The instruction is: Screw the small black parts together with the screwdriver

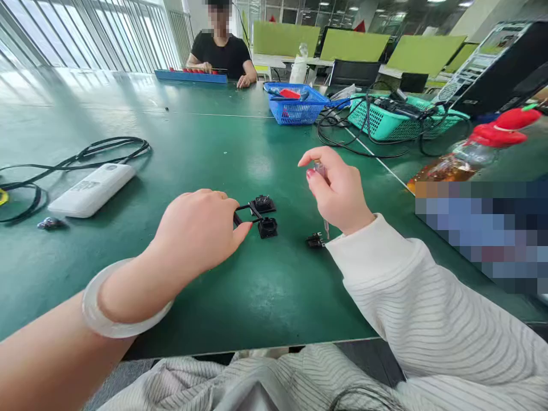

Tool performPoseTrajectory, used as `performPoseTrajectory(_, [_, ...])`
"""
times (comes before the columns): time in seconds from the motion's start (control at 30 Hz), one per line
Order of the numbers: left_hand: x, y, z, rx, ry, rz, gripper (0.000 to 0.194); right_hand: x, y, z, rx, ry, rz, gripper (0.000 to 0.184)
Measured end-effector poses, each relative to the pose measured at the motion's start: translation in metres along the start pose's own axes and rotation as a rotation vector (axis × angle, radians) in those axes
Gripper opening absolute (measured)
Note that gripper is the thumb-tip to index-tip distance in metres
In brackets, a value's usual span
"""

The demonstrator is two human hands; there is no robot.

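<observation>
My left hand [201,228], a clear bangle on its wrist, is closed, its thumb and fingers at thin black strips. The strips run to two small black socket-like parts [268,228] lying on the green table. Whether they are wires or a stiff frame I cannot tell. My right hand [340,191] is closed around a slim screwdriver [319,168] with a clear, pinkish handle. Its shaft shows below the hand, pointing down. Beside its tip, near the white cuff, lies a small black piece with metal prongs [315,240].
To the left are a white power bank [92,190], a black cable [98,149] and a small dark item in wrap [52,223]. Blue [295,108] and teal baskets [377,123] stand behind, near a red-capped bottle [464,154]. A person [222,51] sits opposite at a blue tray [190,76].
</observation>
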State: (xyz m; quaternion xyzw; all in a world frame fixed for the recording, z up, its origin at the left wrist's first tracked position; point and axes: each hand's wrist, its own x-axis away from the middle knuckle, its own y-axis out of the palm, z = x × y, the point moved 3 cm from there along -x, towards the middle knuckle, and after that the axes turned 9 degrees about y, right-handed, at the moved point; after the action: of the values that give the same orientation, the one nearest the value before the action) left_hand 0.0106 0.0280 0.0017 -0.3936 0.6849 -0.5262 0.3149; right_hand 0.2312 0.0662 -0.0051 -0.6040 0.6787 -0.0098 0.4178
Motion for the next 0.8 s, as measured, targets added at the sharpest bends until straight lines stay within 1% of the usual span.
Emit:
performPoseTrajectory(0.07, [0.0, 0.002, 0.001, 0.034, 0.008, -0.074, 0.049, 0.003, 0.006, 0.001, 0.0, 0.005, -0.056, 0.017])
performPoseTrajectory(0.13, [0.0, 0.005, 0.002, 0.072, 0.026, -0.123, 0.046, 0.005, 0.011, 0.002, -0.043, 0.015, -0.099, 0.014])
performPoseTrajectory(0.23, [0.001, 0.008, 0.005, 0.14, 0.069, -0.153, 0.044, 0.006, 0.018, 0.004, -0.194, 0.041, -0.143, 0.009])
performPoseTrajectory(0.3, [0.001, 0.011, 0.007, 0.203, 0.113, -0.166, 0.04, 0.006, 0.02, 0.007, -0.314, 0.05, -0.142, 0.01])
performPoseTrajectory(0.33, [0.001, 0.013, 0.007, 0.23, 0.134, -0.166, 0.039, 0.005, 0.02, 0.008, -0.359, 0.047, -0.11, 0.011])
performPoseTrajectory(0.4, [-0.001, 0.014, 0.005, 0.258, 0.145, -0.146, 0.039, 0.003, 0.015, 0.013, -0.399, 0.034, 0.028, 0.013])
performPoseTrajectory(0.47, [-0.003, 0.014, 0.002, 0.26, 0.122, -0.101, 0.041, 0.002, 0.01, 0.017, -0.367, 0.02, 0.181, 0.013])
performPoseTrajectory(0.5, [-0.004, 0.014, 0.0, 0.267, 0.108, -0.074, 0.043, 0.002, 0.009, 0.019, -0.331, 0.015, 0.233, 0.014])
performPoseTrajectory(0.53, [-0.005, 0.015, -0.001, 0.286, 0.105, -0.047, 0.046, 0.002, 0.01, 0.019, -0.29, 0.011, 0.257, 0.015])
performPoseTrajectory(0.6, [-0.006, 0.016, 0.0, 0.354, 0.144, 0.003, 0.056, 0.004, 0.014, 0.017, -0.225, 0.003, 0.236, 0.017])
performPoseTrajectory(0.7, [-0.008, 0.022, 0.009, 0.458, 0.277, 0.057, 0.073, 0.009, 0.024, 0.01, -0.237, -0.018, 0.096, 0.021])
performPoseTrajectory(0.77, [-0.009, 0.027, 0.016, 0.495, 0.354, 0.072, 0.074, 0.012, 0.028, 0.006, -0.282, -0.022, 0.043, 0.021])
performPoseTrajectory(0.8, [-0.009, 0.029, 0.019, 0.509, 0.384, 0.07, 0.07, 0.013, 0.028, 0.007, -0.301, -0.02, 0.054, 0.02])
